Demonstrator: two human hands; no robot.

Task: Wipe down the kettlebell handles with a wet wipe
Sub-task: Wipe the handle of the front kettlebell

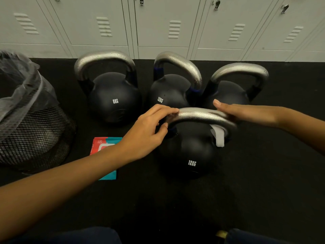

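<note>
Several black kettlebells with silver handles stand on the dark floor. The nearest one, marked 12KG, is between my hands. My left hand grips the left end of its handle with curled fingers. My right hand lies over the handle's right end, and a white wet wipe hangs down beneath it, wrapped round the handle. Behind stand an 8KG kettlebell, another 12KG one and a third.
A black mesh bin lined with a clear bag stands at the left. A red and teal wipes pack lies on the floor, partly under my left forearm. Grey lockers run along the back. My knees show at the bottom edge.
</note>
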